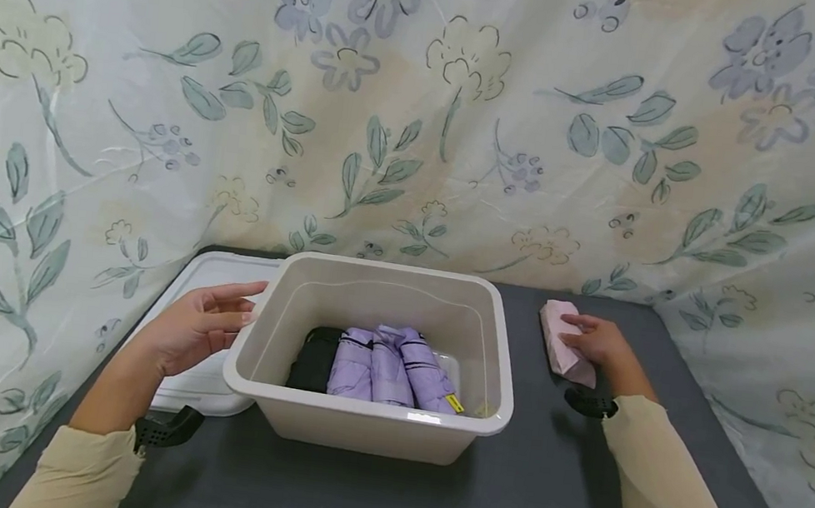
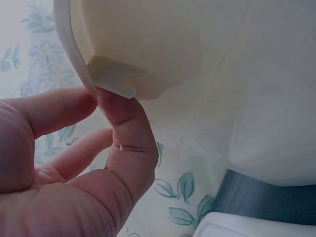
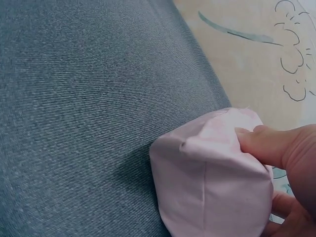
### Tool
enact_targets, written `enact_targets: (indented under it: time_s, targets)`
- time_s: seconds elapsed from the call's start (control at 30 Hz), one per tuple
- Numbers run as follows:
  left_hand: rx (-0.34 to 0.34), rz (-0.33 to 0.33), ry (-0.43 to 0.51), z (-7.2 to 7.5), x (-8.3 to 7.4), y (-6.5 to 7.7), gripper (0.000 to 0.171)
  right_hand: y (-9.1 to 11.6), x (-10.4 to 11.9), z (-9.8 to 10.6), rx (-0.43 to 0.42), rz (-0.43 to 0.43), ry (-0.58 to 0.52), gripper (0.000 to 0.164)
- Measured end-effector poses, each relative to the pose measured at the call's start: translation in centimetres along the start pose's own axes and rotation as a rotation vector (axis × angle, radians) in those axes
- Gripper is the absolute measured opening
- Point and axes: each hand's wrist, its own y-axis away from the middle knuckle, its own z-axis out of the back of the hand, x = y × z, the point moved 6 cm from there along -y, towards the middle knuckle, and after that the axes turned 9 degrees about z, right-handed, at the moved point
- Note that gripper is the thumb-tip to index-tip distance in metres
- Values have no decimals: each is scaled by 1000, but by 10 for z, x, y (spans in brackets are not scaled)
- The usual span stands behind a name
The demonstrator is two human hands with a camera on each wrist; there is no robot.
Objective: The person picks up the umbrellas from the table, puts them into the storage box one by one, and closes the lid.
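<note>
A beige plastic storage bin (image 1: 365, 429) stands in the middle of the table. Inside, three rolled purple bundles (image 1: 383, 368), apparently folded umbrellas, lie side by side, with a black bundle (image 1: 312, 360) to their left. My left hand (image 1: 199, 327) is at the bin's left rim; in the left wrist view, its thumb and curled finger (image 2: 131, 148) pinch the rim. Right of the bin, my right hand (image 1: 603, 352) holds a soft pink packet (image 1: 566, 347) on the table. In the right wrist view, the thumb presses its top and other fingers are partly hidden behind it.
A white lid (image 1: 199, 385) lies flat on the table, partly behind the left hand and under the bin's left side. The dark grey table (image 1: 364, 500) ends at a floral curtain (image 1: 422, 122) at the back and sides.
</note>
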Motion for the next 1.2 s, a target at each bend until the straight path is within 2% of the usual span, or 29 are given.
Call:
enact_targets:
  time_s: [0.33,0.6,0.87,0.97,1.2]
  targets:
    - [2,-5,-11,0,0,1,43,3,-1,-1,-9,-32,-58,62]
    - [-15,11,-43,-2,-1,-2,45,4,-7,4,7,-69,-54,68]
    - [-22,-1,-65,-1,-5,-1,49,4,0,6,15,-39,-118,70]
    - [-18,-5,-48,-2,-5,1,46,5,4,1,39,-20,-159,71]
    - [-10,-2,-42,-1,-1,3,45,11,10,-15,174,12,-244,80]
